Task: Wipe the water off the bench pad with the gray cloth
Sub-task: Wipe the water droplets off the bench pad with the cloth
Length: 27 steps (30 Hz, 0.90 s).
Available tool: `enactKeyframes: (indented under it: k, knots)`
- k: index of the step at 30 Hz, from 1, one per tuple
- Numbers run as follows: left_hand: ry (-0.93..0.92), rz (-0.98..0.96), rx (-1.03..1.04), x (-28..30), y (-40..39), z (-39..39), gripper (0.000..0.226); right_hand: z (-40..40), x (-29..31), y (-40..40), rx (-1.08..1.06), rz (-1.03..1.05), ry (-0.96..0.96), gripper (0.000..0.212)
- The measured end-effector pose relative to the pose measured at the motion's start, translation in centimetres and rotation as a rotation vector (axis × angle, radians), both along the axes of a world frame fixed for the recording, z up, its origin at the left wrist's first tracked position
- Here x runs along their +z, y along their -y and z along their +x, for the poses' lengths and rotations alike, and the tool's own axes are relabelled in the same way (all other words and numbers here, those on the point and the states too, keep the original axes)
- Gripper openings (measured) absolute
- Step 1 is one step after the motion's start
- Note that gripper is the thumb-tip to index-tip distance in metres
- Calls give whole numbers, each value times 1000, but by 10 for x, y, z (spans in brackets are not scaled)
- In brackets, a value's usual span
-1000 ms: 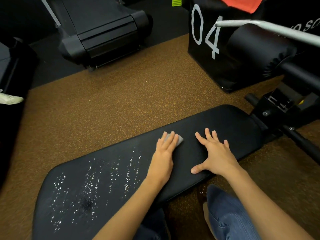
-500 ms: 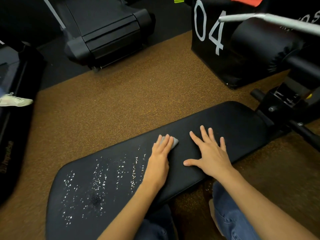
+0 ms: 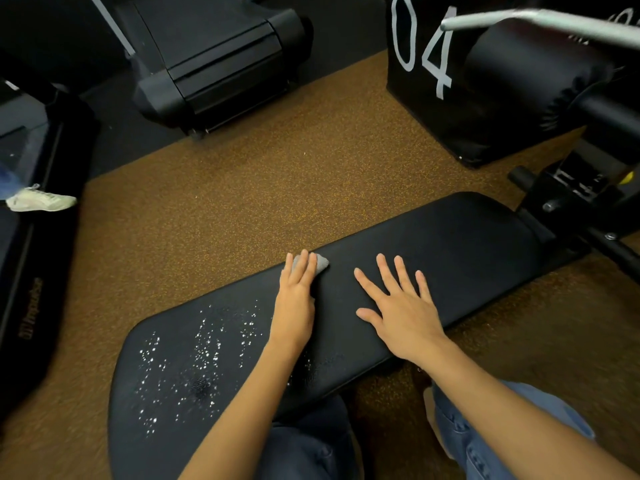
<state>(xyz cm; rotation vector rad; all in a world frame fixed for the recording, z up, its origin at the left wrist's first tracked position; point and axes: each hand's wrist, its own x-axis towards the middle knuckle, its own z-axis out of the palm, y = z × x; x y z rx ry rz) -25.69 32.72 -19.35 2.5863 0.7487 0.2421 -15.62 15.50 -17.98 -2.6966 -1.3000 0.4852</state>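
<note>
From the head view, the bench pad [image 3: 450,251] looks dry from its middle out toward 2 o'clock, while water droplets [image 3: 194,355] speckle the end toward 8 o'clock, so I judge the wiping roughly half done. My left hand [image 3: 294,303] lies flat, fingers straight, pressing the gray cloth [image 3: 321,263] onto the pad's far edge; only a corner shows past my fingertips. My right hand [image 3: 401,313] rests open at 3 o'clock of it, fingers spread, bracing the pad and holding nothing.

Gray cloth [image 3: 320,263], black bench pad [image 3: 450,244] speckled white, brown floor [image 3: 277,188].
</note>
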Motion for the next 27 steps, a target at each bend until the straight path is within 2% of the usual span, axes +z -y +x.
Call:
enactKeyframes:
  k: [4, 7, 11, 15, 21, 25, 27]
  knots:
    - [3, -31, -110, -5, 17, -37, 89, 1, -1, 0, -4, -6, -1, 65]
    - [-1, -25, -174, 2, -1, -45, 90, 0, -1, -1, -7, -1, -10, 65]
    - [-12, 26, -53, 3, -34, -22, 87, 2, -2, 0, -4, 9, -5, 64]
    - [32, -3, 100, -2, -29, -12, 84, 2, -3, -1, -2, 8, -6, 64]
    - [59, -69, 7, -7, 16, -37, 90, 2, -2, -2, -12, 1, -7, 65]
    - [-24, 29, 6, -1, -7, -31, 88, 2, -1, -1, -12, 10, -20, 65]
    - [-51, 50, 54, 2, -14, -25, 79, 2, 1, -1, -21, 28, -28, 65]
